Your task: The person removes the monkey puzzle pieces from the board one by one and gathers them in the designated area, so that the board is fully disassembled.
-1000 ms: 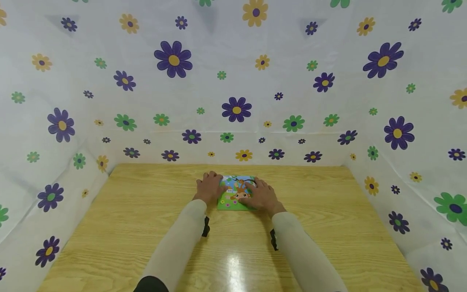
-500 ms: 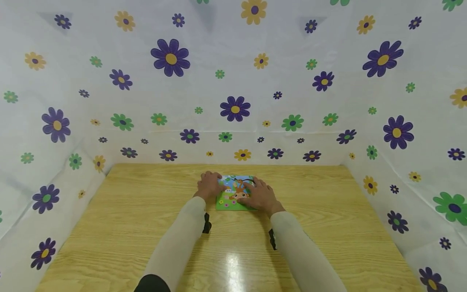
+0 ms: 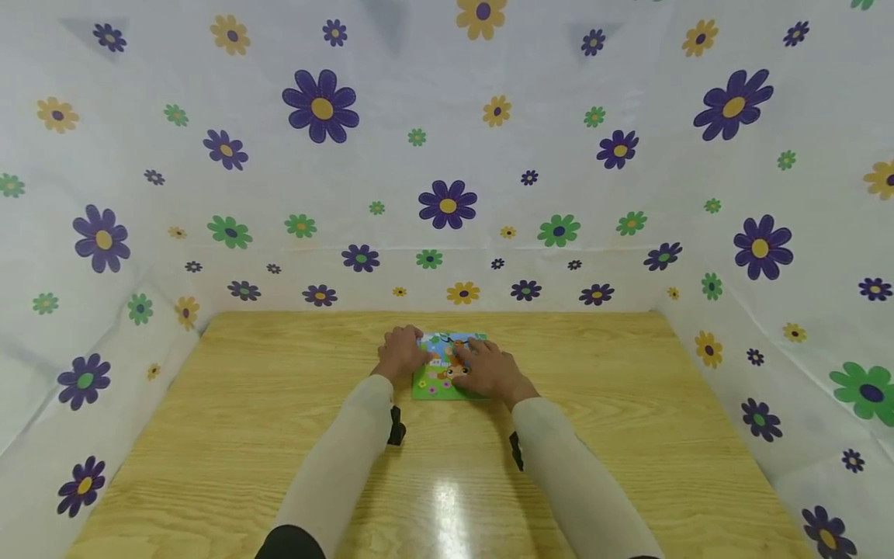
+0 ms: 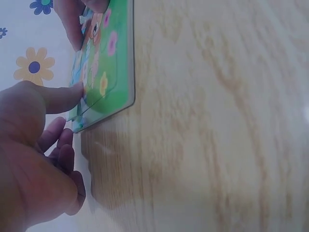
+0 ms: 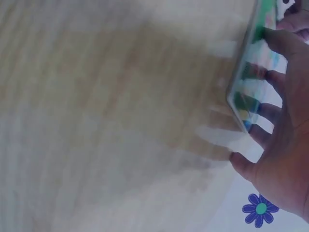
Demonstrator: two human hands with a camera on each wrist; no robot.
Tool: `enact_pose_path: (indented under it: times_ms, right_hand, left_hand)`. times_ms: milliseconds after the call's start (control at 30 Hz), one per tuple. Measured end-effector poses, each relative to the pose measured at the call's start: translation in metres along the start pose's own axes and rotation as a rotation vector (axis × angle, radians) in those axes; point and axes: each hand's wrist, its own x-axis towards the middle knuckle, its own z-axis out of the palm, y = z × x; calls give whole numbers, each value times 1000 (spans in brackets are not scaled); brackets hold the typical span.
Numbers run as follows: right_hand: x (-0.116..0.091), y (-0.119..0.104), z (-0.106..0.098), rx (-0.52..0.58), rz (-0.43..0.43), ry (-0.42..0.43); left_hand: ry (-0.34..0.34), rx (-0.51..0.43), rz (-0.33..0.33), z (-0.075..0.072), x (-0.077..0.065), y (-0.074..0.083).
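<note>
A thin puzzle board lies flat towards the back of the table, printed with a monkey, flowers and a blue sky. In the left wrist view an inner outline runs inside the green border of the board. My left hand holds its left edge, the thumb on the picture and the fingers bent beside the edge. Over the right half, my right hand spreads its fingers, several fingertips touching the picture. The right wrist view shows the little finger beyond the board's corner. My right hand hides part of the monkey.
The wood-grain table extends around the board on all sides. White cloth with purple, yellow and green flowers hangs at the back and both sides. Black straps sit at my wrists.
My right hand has slid a little to the left, its fingers now farther over the picture. My left hand keeps its place at the left edge. The head view has shifted slightly.
</note>
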Motion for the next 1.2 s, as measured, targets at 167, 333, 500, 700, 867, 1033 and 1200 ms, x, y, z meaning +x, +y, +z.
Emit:
enact_pose_path:
  times_ms: [167, 333, 500, 700, 867, 1033, 1200]
  right_hand:
    - [1, -3, 3, -19, 33, 2]
    - [1, -5, 1, -10, 37, 7]
    - [3, -2, 4, 12, 37, -10]
    - [2, 2, 7, 48, 13, 27]
    - [0, 5, 7, 58, 12, 51]
    - [0, 6, 8, 70, 2, 46]
    - [0, 7, 9, 86, -4, 58]
  left_hand:
    - [13, -7, -5, 1, 1, 2]
    - [25, -56, 6, 4, 3, -1]
    - [37, -85, 49, 6, 2, -6]
    - [71, -158, 63, 8, -2, -13]
    - [85, -215, 83, 8, -4, -18]
    - [67, -283, 105, 4, -10, -19]
    - [54, -339, 158, 5, -15, -24]
